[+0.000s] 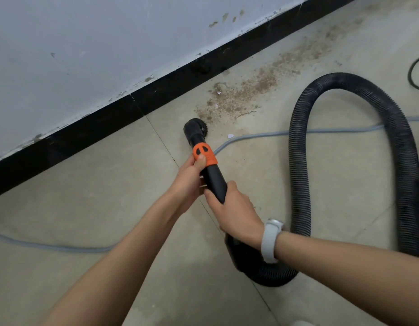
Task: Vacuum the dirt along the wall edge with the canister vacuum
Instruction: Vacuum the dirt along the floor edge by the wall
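Nozzle [196, 131] on floor [98, 196], dirt [246, 95] just beyond, hose [344, 161] right.

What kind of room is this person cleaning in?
Probably a bare indoor room or utility space: a scuffed white wall with a black baseboard, a pale tiled floor strewn with brown dirt, and loose cables lying around.
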### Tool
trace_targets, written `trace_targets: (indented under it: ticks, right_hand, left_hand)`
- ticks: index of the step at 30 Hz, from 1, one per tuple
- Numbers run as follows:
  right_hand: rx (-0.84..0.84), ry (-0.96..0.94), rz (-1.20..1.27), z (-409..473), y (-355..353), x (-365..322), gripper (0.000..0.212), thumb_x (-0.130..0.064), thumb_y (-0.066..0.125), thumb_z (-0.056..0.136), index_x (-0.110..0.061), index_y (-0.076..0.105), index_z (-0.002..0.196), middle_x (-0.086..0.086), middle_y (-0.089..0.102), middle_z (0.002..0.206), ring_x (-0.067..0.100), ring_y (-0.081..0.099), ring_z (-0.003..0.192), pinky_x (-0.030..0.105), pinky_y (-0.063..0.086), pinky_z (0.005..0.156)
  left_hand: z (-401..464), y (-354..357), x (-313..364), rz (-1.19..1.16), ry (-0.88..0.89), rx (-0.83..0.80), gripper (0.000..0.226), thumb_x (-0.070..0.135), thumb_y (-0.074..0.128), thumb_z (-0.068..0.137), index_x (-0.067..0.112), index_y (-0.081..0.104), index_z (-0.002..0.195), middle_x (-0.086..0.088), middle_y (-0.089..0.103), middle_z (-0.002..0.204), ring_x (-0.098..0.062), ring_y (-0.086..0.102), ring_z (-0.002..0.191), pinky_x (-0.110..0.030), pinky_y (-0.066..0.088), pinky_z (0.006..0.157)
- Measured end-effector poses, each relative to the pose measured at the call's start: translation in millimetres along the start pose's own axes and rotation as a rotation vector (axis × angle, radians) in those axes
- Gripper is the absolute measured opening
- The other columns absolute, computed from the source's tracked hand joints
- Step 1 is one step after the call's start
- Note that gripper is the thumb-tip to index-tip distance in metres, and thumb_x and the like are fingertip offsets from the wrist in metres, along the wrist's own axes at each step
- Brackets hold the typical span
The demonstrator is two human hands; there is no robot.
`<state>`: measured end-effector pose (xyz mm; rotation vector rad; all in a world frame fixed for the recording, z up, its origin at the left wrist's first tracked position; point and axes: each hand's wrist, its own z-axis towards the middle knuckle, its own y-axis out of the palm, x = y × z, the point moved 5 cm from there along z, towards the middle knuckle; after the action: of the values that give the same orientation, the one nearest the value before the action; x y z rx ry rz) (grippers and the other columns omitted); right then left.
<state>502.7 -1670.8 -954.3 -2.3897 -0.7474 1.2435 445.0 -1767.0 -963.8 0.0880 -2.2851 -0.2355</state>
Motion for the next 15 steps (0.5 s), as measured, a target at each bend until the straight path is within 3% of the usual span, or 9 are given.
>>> trace_targets:
  ticks: [4,8,10,13,15]
  right_hand:
    - [0.04,-0.03,0.031,27.3,-11.0,-15.4,0.042,-0.053,0.047,0.09,-0.012,0.042,0.099,0.014,0.062,0.094,0.038,0.064,0.079,0.048,0.054,0.074]
    - [0.102,-0.036,0.046,30.6,-25.0,-9.3,0.042,-0.055,0.048,0.088,-0.014,0.043,0.097,0.013,0.062,0.088,0.038,0.064,0.075,0.048,0.055,0.071]
    - [0.161,-0.058,0.053,27.2,-38.2,-4.3,0.039,-0.055,0.048,0.087,-0.017,0.044,0.094,0.011,0.062,0.082,0.037,0.063,0.07,0.046,0.055,0.068]
    - [0.244,-0.122,0.053,28.6,-58.9,-4.9,0.037,-0.054,0.049,0.086,-0.018,0.043,0.093,0.008,0.061,0.075,0.035,0.062,0.067,0.046,0.053,0.065]
    - [0.271,-0.162,-0.014,34.3,-67.7,-7.7,0.038,-0.053,0.049,0.087,-0.016,0.042,0.093,0.011,0.061,0.078,0.037,0.059,0.072,0.044,0.051,0.065]
  left_hand:
    - [25.8,6.8,22.0,0.023,0.012,0.026,0.033,0.031,0.034,0.102,0.019,0.043,0.132,-0.002,0.058,0.099,-0.018,0.057,0.084,-0.033,0.049,0.076]
    - [37.1,3.2,20.1,0.192,0.043,-0.017,0.035,0.045,0.031,0.1,0.026,0.047,0.125,-0.001,0.063,0.1,-0.015,0.062,0.087,-0.026,0.049,0.068]
    - [43.0,-10.1,8.9,0.292,0.058,0.068,0.042,0.048,0.027,0.1,0.024,0.05,0.125,-0.004,0.062,0.108,-0.018,0.06,0.096,-0.029,0.047,0.078]
    - [56.9,-31.8,-8.9,0.813,0.155,0.288,0.042,0.038,0.039,0.098,0.011,0.053,0.127,-0.013,0.054,0.127,-0.03,0.051,0.115,-0.036,0.04,0.096]
    - [65.1,-31.9,-19.8,1.14,0.158,0.309,0.042,0.029,0.045,0.095,0.012,0.048,0.133,-0.015,0.045,0.136,-0.034,0.042,0.123,-0.042,0.037,0.1]
